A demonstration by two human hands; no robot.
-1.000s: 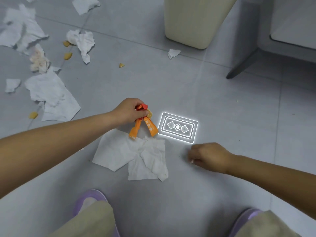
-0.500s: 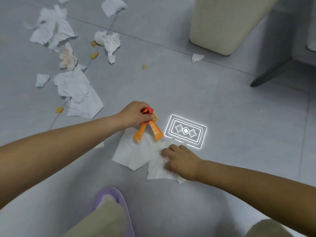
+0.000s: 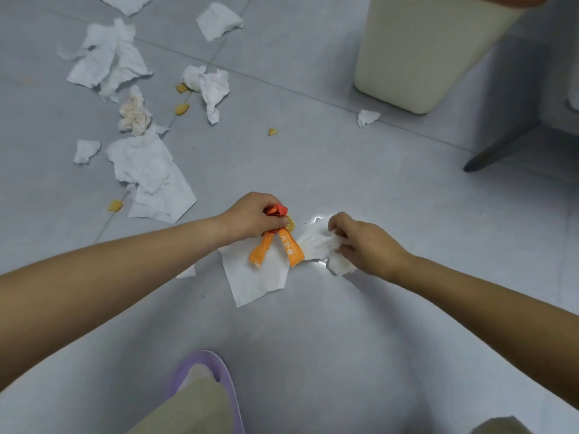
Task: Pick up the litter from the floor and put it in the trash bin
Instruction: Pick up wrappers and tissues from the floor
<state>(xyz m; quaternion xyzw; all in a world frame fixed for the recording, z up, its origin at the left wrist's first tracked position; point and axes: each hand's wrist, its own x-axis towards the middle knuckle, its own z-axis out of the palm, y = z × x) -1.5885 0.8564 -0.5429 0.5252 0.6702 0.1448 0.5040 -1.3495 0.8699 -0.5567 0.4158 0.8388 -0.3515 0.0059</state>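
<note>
Gripping state, left: the left grip (image 3: pixel 253 214) is closed round a small bundle: two orange sachets (image 3: pixel 293 250), a red wrapper (image 3: pixel 275 210) and a yellow chip piece (image 3: pixel 289 223). The sachets hang free below the fingers.
Gripping state, right: the right grip (image 3: pixel 366 242) has its fingers curled into a white tissue (image 3: pixel 316 239) and bunches it.
Tissue position: on the floor (image 3: pixel 344 339), under the right grip and reaching across beneath the left grip. A flat portion lies on the near side of the left grip. Whether this is one sheet or two overlapping sheets cannot be told.
Tissue handling (judgement): very light, soft, no stiffness. It collapses when squeezed and probably tears if pulled by a corner.
Tissue hold point (judgement): take the bunched middle, then draw the flat portion in toward the right grip. Avoid the thin edges.
Sachet handling (judgement): light, thin film, likely slick. They are held only at their upper ends, so any slackening of the left grip may drop them.
Chip handling (judgement): brittle. Light pressure only.
Trash bin (image 3: pixel 416 57): beyond the right grip and well apart from it. Its opening is out of view.
Other litter: torn tissues (image 3: pixel 150 177) and chip crumbs (image 3: pixel 116 205) lie beyond the left grip, well apart. One small scrap (image 3: pixel 366 117) lies near the bin base.
</note>
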